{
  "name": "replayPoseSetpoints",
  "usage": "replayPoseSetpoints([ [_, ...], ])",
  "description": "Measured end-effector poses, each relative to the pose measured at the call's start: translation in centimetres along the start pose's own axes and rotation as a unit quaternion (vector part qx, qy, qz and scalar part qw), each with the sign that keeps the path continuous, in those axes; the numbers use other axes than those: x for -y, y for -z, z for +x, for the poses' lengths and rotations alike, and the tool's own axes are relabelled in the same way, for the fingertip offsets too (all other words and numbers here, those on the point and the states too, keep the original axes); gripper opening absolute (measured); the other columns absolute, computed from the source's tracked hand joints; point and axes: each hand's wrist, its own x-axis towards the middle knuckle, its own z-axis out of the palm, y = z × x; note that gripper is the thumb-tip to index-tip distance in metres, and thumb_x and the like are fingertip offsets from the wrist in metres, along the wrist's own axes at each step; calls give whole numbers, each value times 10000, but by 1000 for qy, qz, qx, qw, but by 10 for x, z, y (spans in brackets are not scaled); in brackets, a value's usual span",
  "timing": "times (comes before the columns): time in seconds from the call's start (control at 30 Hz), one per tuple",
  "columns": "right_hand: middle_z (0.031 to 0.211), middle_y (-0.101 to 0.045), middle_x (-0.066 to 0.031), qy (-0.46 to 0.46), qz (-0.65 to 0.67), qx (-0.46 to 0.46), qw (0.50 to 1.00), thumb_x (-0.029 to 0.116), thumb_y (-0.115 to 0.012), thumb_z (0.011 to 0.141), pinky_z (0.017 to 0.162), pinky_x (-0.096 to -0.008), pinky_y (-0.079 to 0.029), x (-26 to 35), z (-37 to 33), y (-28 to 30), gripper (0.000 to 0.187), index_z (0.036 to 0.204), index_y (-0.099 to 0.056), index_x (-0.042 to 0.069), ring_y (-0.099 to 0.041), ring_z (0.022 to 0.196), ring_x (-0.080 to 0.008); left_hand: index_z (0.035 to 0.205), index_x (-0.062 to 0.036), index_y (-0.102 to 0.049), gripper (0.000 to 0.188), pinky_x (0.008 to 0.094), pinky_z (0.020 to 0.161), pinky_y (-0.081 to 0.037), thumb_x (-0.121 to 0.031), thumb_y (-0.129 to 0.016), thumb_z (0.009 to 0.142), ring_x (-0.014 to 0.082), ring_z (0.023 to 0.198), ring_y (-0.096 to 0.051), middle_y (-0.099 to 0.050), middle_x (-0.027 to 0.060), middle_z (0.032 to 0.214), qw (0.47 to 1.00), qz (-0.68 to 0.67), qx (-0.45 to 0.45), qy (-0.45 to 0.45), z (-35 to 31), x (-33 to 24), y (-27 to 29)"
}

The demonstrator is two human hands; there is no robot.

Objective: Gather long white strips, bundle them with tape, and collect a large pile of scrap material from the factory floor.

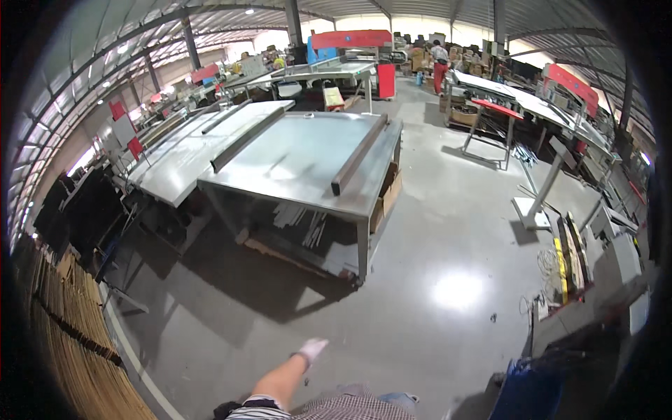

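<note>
Your checked garment: lower edge, nearest item.
Your left hand: one, beyond a striped sleeve, held out above the grey concrete floor; small and blurred, so you cannot tell whether the fingers are spread or pressed together.
Your right hand: out of view; its state cannot be told.
Flattened cardboard sheets: a thick stack, to your left.
Metal-topped worktable: one, ahead of your left hand and well apart from it; the large piece nearest that hand. Two dark rectangular bars lie along opposite sides of its top; pale strips sit underneath.
Yellow bar: one, on the right, beside other long pieces.
Pedestal stand: one, white base, post tilted in this view.
Pale-topped table: one, just left of the worktable.
Red-topped trestle: one, right of the aisle.
Co-worker: one, in red trousers, far up the aisle.
Red overhead beam: one, on a machine at the back.
</note>
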Motion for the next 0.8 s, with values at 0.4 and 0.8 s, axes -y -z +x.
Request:
replayPoseSetpoints([
  [0.4,1041,-731,-164,-104,-88,-34,990,341,-718,842,830,-382,-571,60,440,320,411,1172,-697,97,-707,995,-275,1279,-7,-591,518,395,969,-477,-417,-567,963,303,1137,-617,-654,193,1218,962,124,96,-225,387,-562,-144],
  [0.8,984,-667,-76,157,297,-111,935,207,-595,991,748,-286,-541,646,1079,777,305,1212,-619,-4,-634,834,-143,1315,-96,-596,433,424,1048,-449,-310,-369,1015,341,1284,-541,-567,163,1390,780,600,152,89,699,-596,-95],
])
